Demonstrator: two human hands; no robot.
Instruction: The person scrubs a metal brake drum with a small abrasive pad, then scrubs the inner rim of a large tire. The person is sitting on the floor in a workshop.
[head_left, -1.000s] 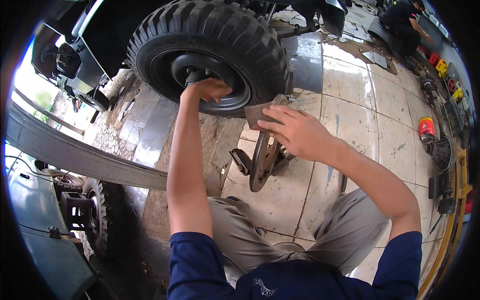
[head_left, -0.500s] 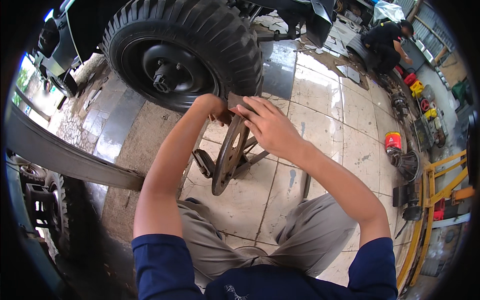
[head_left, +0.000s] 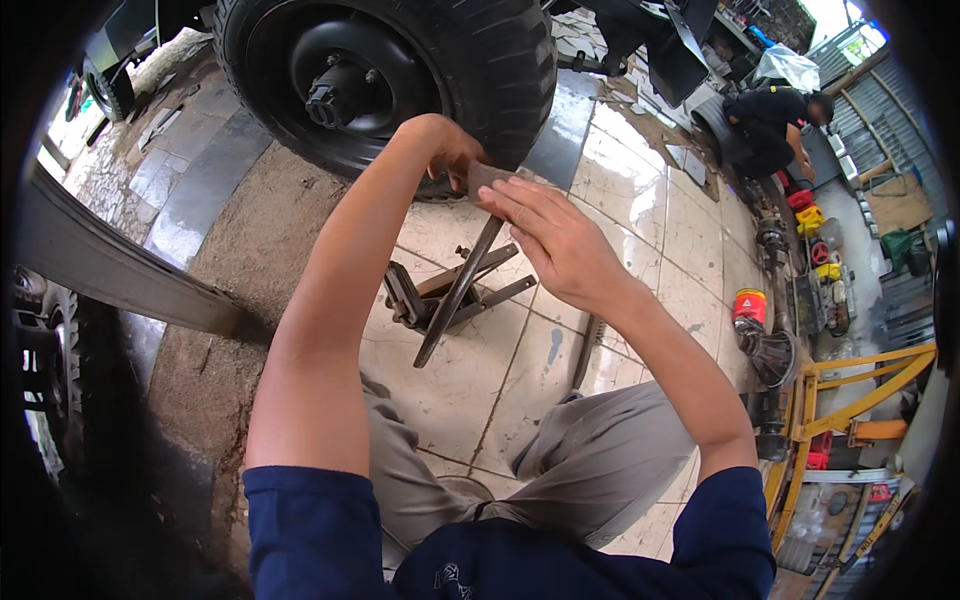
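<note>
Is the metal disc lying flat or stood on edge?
On edge: the metal disc shows only its thin rim, with both hands at its top.
</note>
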